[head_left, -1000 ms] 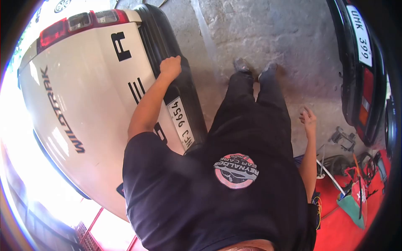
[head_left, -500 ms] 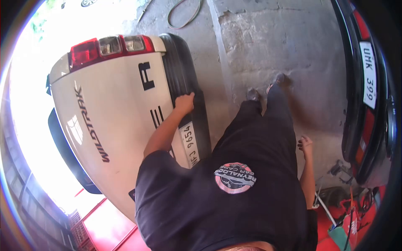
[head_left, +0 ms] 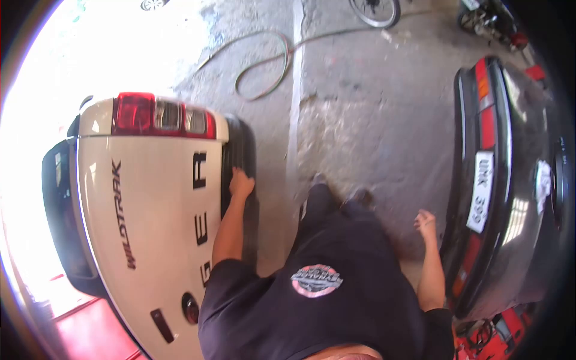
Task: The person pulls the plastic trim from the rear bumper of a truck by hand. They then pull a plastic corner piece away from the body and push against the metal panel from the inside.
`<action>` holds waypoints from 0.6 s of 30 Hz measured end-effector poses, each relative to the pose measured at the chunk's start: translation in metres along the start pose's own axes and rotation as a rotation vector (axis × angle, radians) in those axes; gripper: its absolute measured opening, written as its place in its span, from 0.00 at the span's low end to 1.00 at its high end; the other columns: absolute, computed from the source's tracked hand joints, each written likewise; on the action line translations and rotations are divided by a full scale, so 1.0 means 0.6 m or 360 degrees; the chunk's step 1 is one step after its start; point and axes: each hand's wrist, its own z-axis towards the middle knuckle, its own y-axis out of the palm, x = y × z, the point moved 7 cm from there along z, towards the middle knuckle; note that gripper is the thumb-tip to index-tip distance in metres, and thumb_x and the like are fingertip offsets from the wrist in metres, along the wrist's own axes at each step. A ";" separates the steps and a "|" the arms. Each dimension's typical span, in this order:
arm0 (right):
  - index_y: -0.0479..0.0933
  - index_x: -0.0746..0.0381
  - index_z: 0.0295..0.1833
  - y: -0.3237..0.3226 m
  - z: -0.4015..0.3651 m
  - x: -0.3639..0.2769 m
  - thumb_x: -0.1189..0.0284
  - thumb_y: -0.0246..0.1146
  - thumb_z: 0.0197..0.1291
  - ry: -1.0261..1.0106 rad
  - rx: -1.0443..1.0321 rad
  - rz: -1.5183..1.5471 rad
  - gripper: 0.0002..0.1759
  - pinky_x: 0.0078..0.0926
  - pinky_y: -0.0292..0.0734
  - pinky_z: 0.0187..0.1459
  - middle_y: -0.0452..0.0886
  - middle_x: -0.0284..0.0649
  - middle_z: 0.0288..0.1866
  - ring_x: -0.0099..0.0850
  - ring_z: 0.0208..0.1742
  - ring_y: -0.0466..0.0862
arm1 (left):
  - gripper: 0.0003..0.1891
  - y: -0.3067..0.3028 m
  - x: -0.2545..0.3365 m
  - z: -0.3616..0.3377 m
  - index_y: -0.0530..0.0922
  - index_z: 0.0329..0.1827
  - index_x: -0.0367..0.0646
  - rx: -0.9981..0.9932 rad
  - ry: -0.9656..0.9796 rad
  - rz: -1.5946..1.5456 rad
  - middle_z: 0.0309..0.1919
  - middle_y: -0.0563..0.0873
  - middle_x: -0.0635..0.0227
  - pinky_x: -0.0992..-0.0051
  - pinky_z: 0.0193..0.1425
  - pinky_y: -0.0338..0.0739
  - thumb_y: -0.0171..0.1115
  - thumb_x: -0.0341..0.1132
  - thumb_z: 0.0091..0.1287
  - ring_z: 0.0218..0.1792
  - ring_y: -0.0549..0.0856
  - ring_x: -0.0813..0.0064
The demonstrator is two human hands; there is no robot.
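My left hand (head_left: 242, 182) hangs over the black rear bumper (head_left: 241, 144) of a white pickup, overlapping it in this view. Its fingers are loosely bent, one of them pointing forward, and nothing shows in them. The pickup's tailgate (head_left: 159, 198) carries dark lettering, and red and clear tail lights (head_left: 165, 115) sit at its corner. On the other side, my right hand (head_left: 426, 223) is held out in the air with its fingers loosely apart. It is nearest to the rear bumper of a dark car (head_left: 462, 174), whose white licence plate (head_left: 480, 191) faces me.
A looped hose (head_left: 282, 72) lies across the concrete floor (head_left: 372, 132) ahead. Beyond it are a bicycle wheel (head_left: 390, 15) and part of a motorcycle (head_left: 489, 24). Red equipment with cables (head_left: 489, 336) is at the lower right. A white cloth-like item (head_left: 543, 186) lies on the dark car.
The view has shifted, bringing more of the floor ahead and both vehicles into sight. My feet have changed places in a step. Both hands remain without anything visible in them.
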 end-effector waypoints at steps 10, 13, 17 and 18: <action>0.82 0.68 0.64 0.111 0.100 -0.148 0.72 0.62 0.72 0.0150 -0.0047 -0.0049 0.19 0.30 0.83 0.27 0.89 0.46 0.38 0.33 0.29 0.89 | 0.21 -0.093 0.067 0.102 0.85 0.58 0.38 -0.0259 0.0016 0.0159 0.63 0.81 0.42 0.54 0.58 0.85 0.68 0.41 0.65 0.57 0.87 0.45; 0.83 0.67 0.63 0.158 0.132 -0.231 0.71 0.62 0.72 0.0142 0.0025 0.0024 0.19 0.31 0.84 0.28 0.89 0.45 0.39 0.33 0.30 0.89 | 0.23 -0.152 0.109 0.154 0.82 0.62 0.39 0.0402 0.0236 0.0012 0.66 0.78 0.44 0.54 0.59 0.84 0.69 0.37 0.65 0.62 0.83 0.46; 0.84 0.66 0.62 0.222 0.170 -0.348 0.70 0.63 0.72 -0.0007 -0.0092 -0.0143 0.18 0.31 0.85 0.30 0.90 0.44 0.40 0.32 0.31 0.90 | 0.29 -0.136 0.157 0.262 0.80 0.68 0.43 0.0563 0.0642 -0.0160 0.70 0.74 0.45 0.51 0.75 0.71 0.71 0.38 0.62 0.74 0.70 0.43; 0.84 0.66 0.62 0.231 0.184 -0.362 0.70 0.63 0.72 -0.0002 -0.0089 -0.0144 0.18 0.31 0.85 0.30 0.90 0.44 0.40 0.32 0.31 0.90 | 0.30 -0.122 0.160 0.282 0.80 0.69 0.44 0.0584 0.0620 -0.0048 0.72 0.73 0.44 0.48 0.78 0.65 0.71 0.39 0.62 0.77 0.67 0.41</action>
